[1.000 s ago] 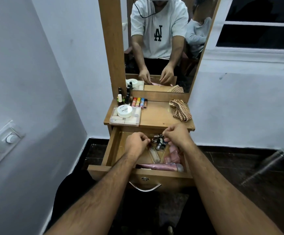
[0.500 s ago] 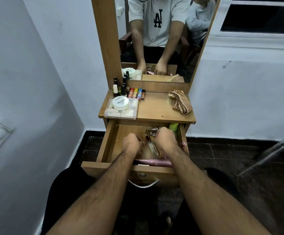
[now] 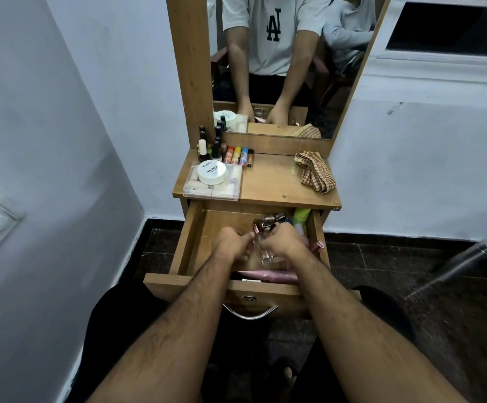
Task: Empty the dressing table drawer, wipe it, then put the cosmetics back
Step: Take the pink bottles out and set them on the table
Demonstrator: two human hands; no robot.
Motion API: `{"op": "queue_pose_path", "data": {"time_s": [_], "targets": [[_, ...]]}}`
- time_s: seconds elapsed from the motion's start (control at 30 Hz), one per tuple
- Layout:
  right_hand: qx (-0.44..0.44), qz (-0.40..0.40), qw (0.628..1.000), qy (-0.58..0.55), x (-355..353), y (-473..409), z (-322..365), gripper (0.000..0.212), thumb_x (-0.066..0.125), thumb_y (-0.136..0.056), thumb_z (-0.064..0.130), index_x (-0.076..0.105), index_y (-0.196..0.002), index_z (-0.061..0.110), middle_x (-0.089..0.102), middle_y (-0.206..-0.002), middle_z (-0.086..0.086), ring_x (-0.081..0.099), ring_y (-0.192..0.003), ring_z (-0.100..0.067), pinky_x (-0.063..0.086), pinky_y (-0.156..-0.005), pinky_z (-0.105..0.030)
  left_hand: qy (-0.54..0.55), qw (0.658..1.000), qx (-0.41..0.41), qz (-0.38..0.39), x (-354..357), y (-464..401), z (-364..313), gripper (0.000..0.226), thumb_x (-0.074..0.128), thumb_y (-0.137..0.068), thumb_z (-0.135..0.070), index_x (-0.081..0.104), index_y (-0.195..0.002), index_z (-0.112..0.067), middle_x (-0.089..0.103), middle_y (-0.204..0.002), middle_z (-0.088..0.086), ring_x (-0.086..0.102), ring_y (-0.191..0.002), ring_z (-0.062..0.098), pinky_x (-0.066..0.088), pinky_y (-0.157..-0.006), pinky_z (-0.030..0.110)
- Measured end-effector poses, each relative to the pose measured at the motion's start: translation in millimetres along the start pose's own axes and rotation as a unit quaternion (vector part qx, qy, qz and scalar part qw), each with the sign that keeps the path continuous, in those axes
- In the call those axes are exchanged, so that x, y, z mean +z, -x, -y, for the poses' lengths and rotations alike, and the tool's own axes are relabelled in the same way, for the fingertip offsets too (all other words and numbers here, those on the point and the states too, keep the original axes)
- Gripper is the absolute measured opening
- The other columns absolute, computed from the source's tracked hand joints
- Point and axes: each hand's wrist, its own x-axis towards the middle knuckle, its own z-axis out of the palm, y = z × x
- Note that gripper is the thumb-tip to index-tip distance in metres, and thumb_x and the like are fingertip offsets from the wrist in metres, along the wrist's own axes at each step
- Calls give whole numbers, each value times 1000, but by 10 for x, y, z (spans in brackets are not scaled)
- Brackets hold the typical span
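Observation:
The wooden drawer (image 3: 191, 237) of the dressing table is pulled out. Both my hands are down inside it. My left hand (image 3: 232, 244) and my right hand (image 3: 284, 242) have curled fingers around a clear glass bottle (image 3: 264, 253) between them. Behind them lie small metallic-capped bottles (image 3: 268, 222) and a green tube (image 3: 301, 218) at the back right. A pink tube (image 3: 268, 275) lies along the drawer's front. What each hand grips beneath the fingers is partly hidden.
On the tabletop (image 3: 271, 184) stand nail polish bottles (image 3: 210, 145), coloured lip balms (image 3: 237, 155), a clear box (image 3: 213, 184) with a white round tin (image 3: 211, 171) on it, and a checked cloth (image 3: 316, 173). A mirror (image 3: 280, 62) rises behind. White walls flank both sides.
Both hands went from above the drawer's middle down into it, toward its front. The view tilted downward and closer.

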Motion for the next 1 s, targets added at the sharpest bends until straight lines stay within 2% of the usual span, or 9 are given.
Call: {"op": "queue_pose_path", "data": {"time_s": [0.1, 0.23, 0.33, 0.43, 0.57, 0.67, 0.83, 0.9, 1.0], "targets": [[-8, 52, 987, -150, -30, 14, -28, 10, 78, -81, 10, 70, -85, 6, 74, -95, -18, 71, -79, -24, 61, -66, -37, 105, 992, -3, 77, 6, 48, -16, 30, 69, -91, -28, 60, -103, -2, 73, -95, 15, 73, -80, 25, 58, -63, 29], [-19, 62, 984, -168, -141, 133, -52, 10, 76, -82, 6, 69, -88, 8, 74, -93, -13, 72, -86, -23, 61, -73, -37, 151, 984, 5, 89, -19, 69, -25, 27, 72, -87, -19, 64, -105, -1, 72, -92, 15, 70, -73, 21, 58, -55, 25], [-61, -46, 995, -62, -356, 212, -64, 10, 76, -84, 11, 69, -83, 18, 72, -91, -2, 69, -84, -15, 57, -71, -32, 158, 986, 9, 57, -37, 47, -7, 25, 73, -86, -17, 63, -103, -2, 71, -100, 17, 71, -83, 23, 59, -59, 29], [-106, -135, 982, 79, -627, 268, -92, 8, 75, -84, 16, 72, -88, 21, 71, -92, 3, 65, -84, -13, 55, -75, -32, 124, 992, 16, 34, -43, 66, -5, 23, 70, -89, -24, 63, -103, -7, 70, -102, 15, 71, -90, 26, 61, -70, 41], [-98, -96, 964, 228, -819, 395, -162, 4, 69, -88, 21, 66, -87, 21, 64, -87, 2, 58, -80, -14, 44, -60, -26, 72, 996, 54, 18, -46, 159, -54, 26, 59, -97, -29, 60, -112, -8, 65, -106, 13, 68, -92, 28, 61, -57, 38], [-90, -50, 954, 282, -787, 418, -238, 14, 69, -88, 30, 66, -93, 18, 64, -88, 1, 54, -73, -11, 32, -51, -23, 23, 997, 79, 3, -35, 173, -68, 28, 57, -98, -29, 55, -118, -10, 60, -110, 9, 65, -94, 27, 62, -61, 42], [-90, -9, 935, 342, -629, 423, -279, 31, 77, -79, 39, 53, -73, 21, 61, -84, -1, 59, -83, -17, 48, -68, -30, -30, 992, 119, -9, -27, 203, -73, 19, 60, -96, -29, 54, -111, -19, 59, -99, 0, 65, -92, 25, 61, -69, 45], [-92, -3, 934, 346, -610, 441, -273, 32, 75, -82, 38, 49, -75, 20, 58, -84, -1, 57, -85, -19, 47, -72, -31, -35, 991, 129, -7, -27, 211, -75, 20, 63, -93, -29, 56, -110, -19, 61, -100, 0, 65, -93, 24, 61, -72, 47], [-94, 4, 942, 323, -612, 413, -276, 20, 76, -81, 27, 60, -87, 18, 62, -89, 0, 59, -87, -18, 50, -73, -32, -43, 989, 142, -5, -23, 182, -60, 28, 67, -91, -26, 58, -116, -18, 64, -108, 3, 65, -96, 22, 60, -77, 48]]}}
